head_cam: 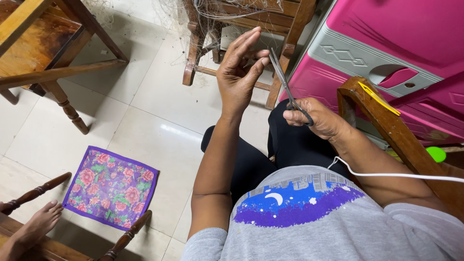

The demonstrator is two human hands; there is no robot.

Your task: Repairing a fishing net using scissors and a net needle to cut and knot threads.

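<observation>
On the floor at the left we see a flowered cloth (112,188) with a purple border. Our left hand (240,72) is raised, fingers loosely curled, thumb and fingertips pinching something too thin to tell. Just beside it, our right hand (319,118) grips the scissors (285,87); their long axis tilts up-left, and the blades point away from us toward the wooden chair (241,24).

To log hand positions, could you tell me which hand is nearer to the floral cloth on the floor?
Left. The left hand is raised above the lap, up and right of the floral cloth. The right hand, holding scissors, is farther right, near the pink cabinet.
</observation>
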